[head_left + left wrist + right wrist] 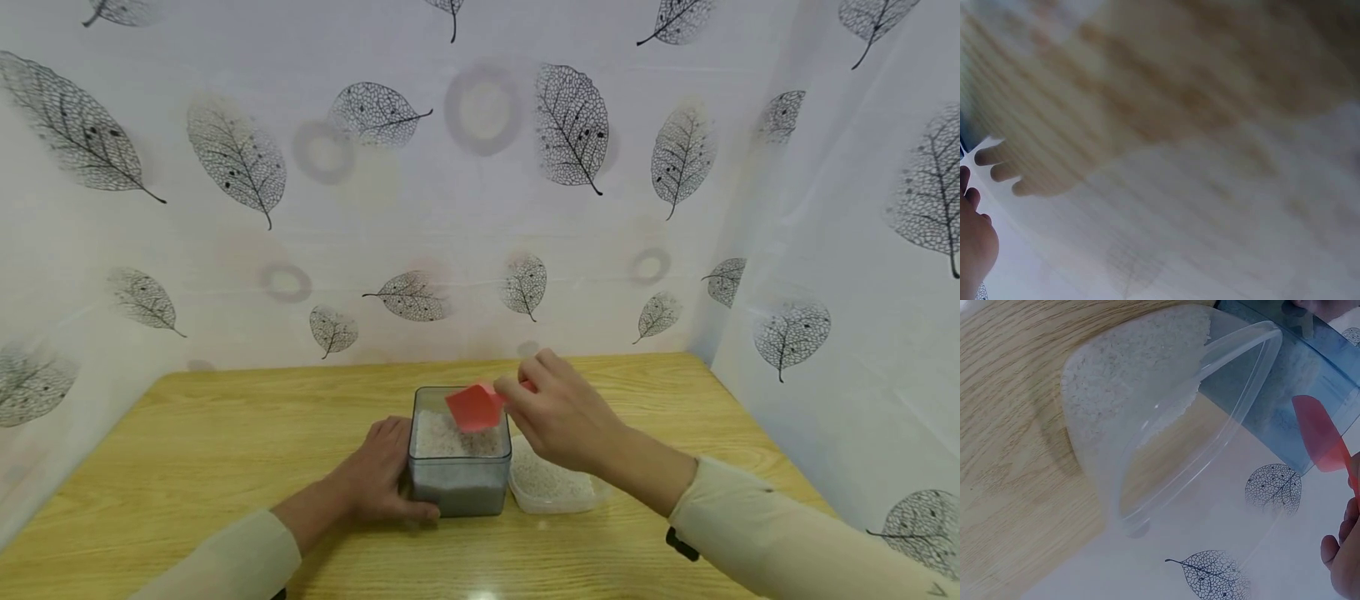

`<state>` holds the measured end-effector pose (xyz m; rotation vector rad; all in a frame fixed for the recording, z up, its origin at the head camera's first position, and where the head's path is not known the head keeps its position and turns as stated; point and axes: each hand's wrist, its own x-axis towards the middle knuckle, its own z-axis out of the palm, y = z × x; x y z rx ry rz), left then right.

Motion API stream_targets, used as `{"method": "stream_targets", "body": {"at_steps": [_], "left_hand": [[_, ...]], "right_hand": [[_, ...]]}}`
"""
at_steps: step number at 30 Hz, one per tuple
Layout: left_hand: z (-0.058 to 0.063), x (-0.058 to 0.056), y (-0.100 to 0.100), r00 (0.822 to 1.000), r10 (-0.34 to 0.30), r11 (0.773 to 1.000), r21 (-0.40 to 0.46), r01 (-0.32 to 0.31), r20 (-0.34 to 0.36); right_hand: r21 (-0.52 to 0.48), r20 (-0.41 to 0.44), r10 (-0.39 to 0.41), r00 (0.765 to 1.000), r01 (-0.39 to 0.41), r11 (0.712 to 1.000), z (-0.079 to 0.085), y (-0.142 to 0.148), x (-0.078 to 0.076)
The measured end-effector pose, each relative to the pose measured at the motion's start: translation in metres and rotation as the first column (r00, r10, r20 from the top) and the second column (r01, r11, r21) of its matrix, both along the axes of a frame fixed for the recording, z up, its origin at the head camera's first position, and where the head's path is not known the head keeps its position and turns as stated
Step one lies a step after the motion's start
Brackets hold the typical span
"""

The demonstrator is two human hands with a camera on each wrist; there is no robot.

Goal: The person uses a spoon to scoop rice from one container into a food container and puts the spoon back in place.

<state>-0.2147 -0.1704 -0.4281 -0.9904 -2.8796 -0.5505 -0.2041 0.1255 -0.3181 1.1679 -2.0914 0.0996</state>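
In the head view, a grey see-through square bin [461,487] stands on the table with white rice [438,433] inside. My left hand [378,475] rests against the bin's left side, its thumb along the lower front edge. Above the rice, my right hand [558,408] grips the handle of a red scoop [476,407], which is tilted over the bin's opening. The right wrist view shows the scoop [1319,434] overlapping the bluish wall of the bin [1260,419]. Only part of the left hand [975,240] appears in the left wrist view.
A clear plastic tub [555,504] of rice stands close at the bin's right, below my right forearm. The wood-grain table [247,433] ends at a pale curtain [465,208] with leaf prints, which also runs along the right side.
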Motion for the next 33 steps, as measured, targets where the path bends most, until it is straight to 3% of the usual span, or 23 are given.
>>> {"method": "stream_targets", "body": {"at_steps": [7,16,26,30,33], "left_hand": [[0.000,0.000,0.000,1.000,-0.001,1.000,0.000,0.001,0.000],[0.000,0.000,0.000,0.998,-0.025,1.000,0.011,0.026,-0.065],[0.002,0.002,0.000,0.999,-0.023,1.000,0.007,0.023,-0.040],[0.002,0.002,0.000,0.999,-0.025,1.000,0.013,0.025,-0.040],[0.002,0.002,0.000,0.999,-0.025,1.000,0.014,0.026,-0.041]], "right_hand": [[0.042,0.020,-0.029,0.999,0.028,0.999,-0.003,-0.004,0.000],[0.076,0.051,-0.056,0.997,0.052,0.996,-0.006,-0.010,0.002],[0.086,0.121,-0.076,0.990,0.066,0.994,-0.005,-0.016,0.003],[0.075,0.222,-0.099,0.970,0.085,0.994,-0.004,-0.017,0.004],[0.049,0.344,-0.125,0.930,0.115,0.992,-0.003,-0.019,0.006]]}}
